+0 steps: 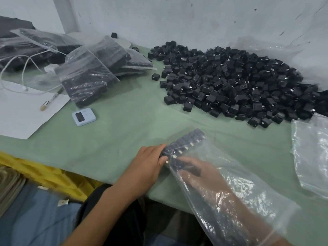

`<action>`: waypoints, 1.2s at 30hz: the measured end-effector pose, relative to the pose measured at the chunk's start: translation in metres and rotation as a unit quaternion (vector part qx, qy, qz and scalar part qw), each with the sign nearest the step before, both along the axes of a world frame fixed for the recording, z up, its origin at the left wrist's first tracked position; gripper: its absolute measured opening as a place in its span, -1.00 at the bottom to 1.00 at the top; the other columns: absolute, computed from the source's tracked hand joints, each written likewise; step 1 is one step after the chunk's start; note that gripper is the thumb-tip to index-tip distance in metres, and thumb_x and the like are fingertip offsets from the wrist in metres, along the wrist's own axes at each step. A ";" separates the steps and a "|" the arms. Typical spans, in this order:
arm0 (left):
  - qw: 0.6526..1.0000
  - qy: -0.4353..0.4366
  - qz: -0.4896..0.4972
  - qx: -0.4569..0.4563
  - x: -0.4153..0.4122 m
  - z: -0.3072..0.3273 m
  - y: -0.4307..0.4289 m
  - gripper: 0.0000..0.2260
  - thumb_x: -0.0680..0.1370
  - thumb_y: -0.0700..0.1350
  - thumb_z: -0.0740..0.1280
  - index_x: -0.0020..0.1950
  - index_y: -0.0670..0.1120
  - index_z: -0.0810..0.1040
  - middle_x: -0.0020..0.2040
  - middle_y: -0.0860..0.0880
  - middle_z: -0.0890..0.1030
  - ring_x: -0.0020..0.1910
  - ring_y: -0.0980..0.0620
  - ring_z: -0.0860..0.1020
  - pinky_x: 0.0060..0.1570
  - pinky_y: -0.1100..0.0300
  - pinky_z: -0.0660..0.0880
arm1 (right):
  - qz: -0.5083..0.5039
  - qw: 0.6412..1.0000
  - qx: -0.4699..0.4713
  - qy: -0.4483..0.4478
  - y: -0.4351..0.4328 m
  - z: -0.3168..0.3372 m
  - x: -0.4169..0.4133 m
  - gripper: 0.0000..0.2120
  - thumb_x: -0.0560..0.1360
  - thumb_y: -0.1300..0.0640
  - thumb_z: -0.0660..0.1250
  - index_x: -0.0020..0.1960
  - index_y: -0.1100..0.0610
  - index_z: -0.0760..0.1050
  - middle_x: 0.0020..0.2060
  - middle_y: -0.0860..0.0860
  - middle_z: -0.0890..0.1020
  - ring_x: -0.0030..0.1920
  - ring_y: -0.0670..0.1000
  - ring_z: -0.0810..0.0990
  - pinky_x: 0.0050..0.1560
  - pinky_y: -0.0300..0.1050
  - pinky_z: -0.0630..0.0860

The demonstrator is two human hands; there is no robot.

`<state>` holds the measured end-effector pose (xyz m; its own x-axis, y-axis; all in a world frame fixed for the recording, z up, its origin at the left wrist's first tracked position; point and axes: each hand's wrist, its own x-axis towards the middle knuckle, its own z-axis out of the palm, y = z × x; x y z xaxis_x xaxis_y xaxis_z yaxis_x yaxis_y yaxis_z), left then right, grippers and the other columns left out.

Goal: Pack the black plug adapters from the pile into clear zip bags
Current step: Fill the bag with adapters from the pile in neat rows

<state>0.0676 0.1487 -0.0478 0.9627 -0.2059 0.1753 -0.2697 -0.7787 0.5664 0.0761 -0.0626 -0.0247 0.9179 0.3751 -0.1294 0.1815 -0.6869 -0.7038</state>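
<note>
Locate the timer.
Head view, left of centre: the timer lies on the green cloth, right of the white paper, just in front of a filled bag.

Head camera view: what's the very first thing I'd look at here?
The huge pile of black plug adapters heaped on the green table at the back right grabs the eye first. Up close, the right hand is inside a clear zip bag, at a row of adapters that the left hand grips from outside. Filled bags lie at the back left.
</note>
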 end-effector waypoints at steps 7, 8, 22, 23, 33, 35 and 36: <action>0.995 -0.003 -0.001 -0.102 -0.002 0.007 0.007 -0.68 0.66 -0.01 0.26 0.40 -0.03 0.49 0.23 0.07 0.57 0.17 0.10 0.47 0.20 0.33 0.32 | -0.008 0.999 -0.027 -0.035 0.005 -0.001 -0.002 -0.63 0.62 0.17 0.28 0.41 0.11 0.45 0.21 -0.11 0.53 0.11 -0.16 0.47 -0.02 -0.63 0.29; 0.991 0.008 0.009 -0.130 -0.003 0.009 0.010 -0.70 0.65 -0.03 0.28 0.39 -0.02 0.51 0.23 0.11 0.57 0.18 0.15 0.49 0.19 0.40 0.32 | -0.013 0.999 -0.034 -0.032 0.005 -0.002 -0.002 -0.64 0.63 0.20 0.26 0.42 0.14 0.45 0.19 -0.07 0.53 0.08 -0.14 0.46 -0.01 -0.60 0.31; 0.998 0.021 0.001 -0.051 -0.007 0.010 0.021 -0.63 0.56 -0.07 0.31 0.38 0.01 0.56 0.07 0.04 0.57 0.11 0.07 0.48 0.20 0.22 0.37 | 0.054 0.998 -0.022 -0.036 0.003 0.004 -0.010 -0.59 0.54 -0.06 0.35 0.35 0.04 0.52 0.19 0.03 0.57 0.18 0.01 0.54 0.19 -0.26 0.43; 0.995 0.042 0.021 -0.088 -0.006 0.012 0.020 -0.61 0.54 0.02 0.27 0.35 0.05 0.57 0.07 0.08 0.57 0.11 0.13 0.49 0.22 0.24 0.37 | 0.039 0.999 -0.007 -0.037 0.003 0.004 -0.012 -0.56 0.51 -0.13 0.35 0.33 0.01 0.54 0.17 0.00 0.56 0.17 -0.01 0.52 0.19 -0.26 0.41; 0.997 -0.035 -0.015 0.065 -0.013 0.005 0.004 -0.60 0.68 0.04 0.14 0.49 -0.07 0.34 0.16 -0.02 0.49 0.07 -0.03 0.39 0.18 0.15 0.30 | 0.075 0.996 -0.014 -0.035 0.008 -0.003 -0.008 -0.18 0.40 -0.49 0.02 0.23 0.12 0.61 -0.09 -0.03 0.60 -0.15 -0.11 0.50 -0.04 -0.22 0.43; 0.994 -0.069 -0.015 0.079 -0.015 0.004 0.000 -0.61 0.68 0.01 0.10 0.44 -0.15 0.39 0.12 -0.07 0.52 0.00 -0.05 0.41 0.12 0.14 0.30 | 0.054 0.997 -0.024 -0.042 0.008 -0.002 -0.007 -0.11 0.39 -0.55 -0.05 0.23 0.11 0.60 -0.03 -0.01 0.64 -0.10 -0.08 0.55 -0.01 -0.24 0.45; 0.994 -0.072 -0.009 0.078 -0.015 0.004 -0.001 -0.63 0.68 -0.01 0.12 0.42 -0.16 0.40 0.12 -0.08 0.52 -0.01 -0.05 0.42 0.11 0.15 0.30 | 0.048 0.997 -0.025 -0.049 0.007 -0.002 -0.007 -0.09 0.38 -0.56 -0.07 0.25 0.11 0.59 0.00 -0.05 0.63 -0.06 -0.08 0.56 -0.01 -0.26 0.46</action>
